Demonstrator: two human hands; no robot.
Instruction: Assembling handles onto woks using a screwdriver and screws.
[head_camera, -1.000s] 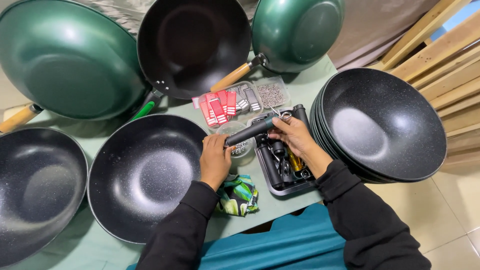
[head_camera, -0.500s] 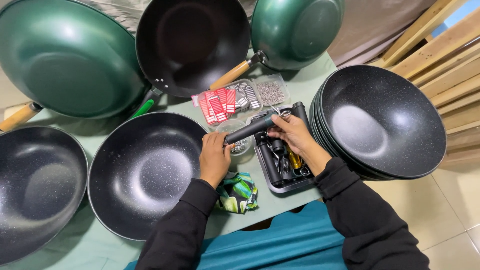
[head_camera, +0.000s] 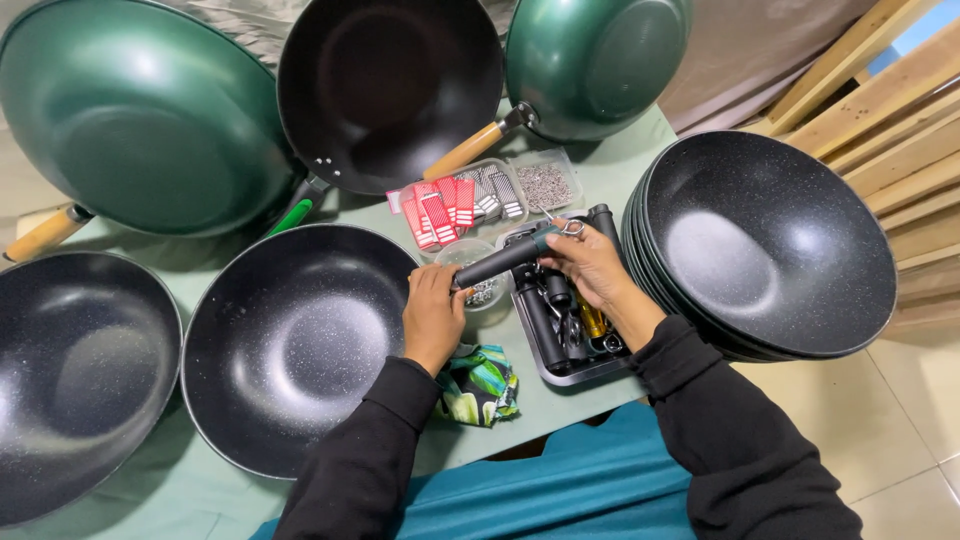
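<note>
Green cloth-covered table (head_camera: 600, 170), crowded with woks. Left hand (head_camera: 432, 315) fingers curled around the near end of a dark handle (head_camera: 505, 262), at the rim of the black wok (head_camera: 290, 345) in front. Right hand (head_camera: 590, 265) fingertips pinch the handle's far end, which is greenish with a metal ring. Handle lies tilted, held just above a clear cup (head_camera: 478, 275) of small metal parts and a tray (head_camera: 560, 372) of dark handles. Behind: clear box (head_camera: 545, 185) with screws, red and grey packets (head_camera: 445, 210). Patterned cloth (head_camera: 480, 385) by the left wrist. Stack of black woks (head_camera: 770, 250) at right; green woks (head_camera: 130, 120) lean at the back. Wooden slats (head_camera: 890, 110) far right.
</note>
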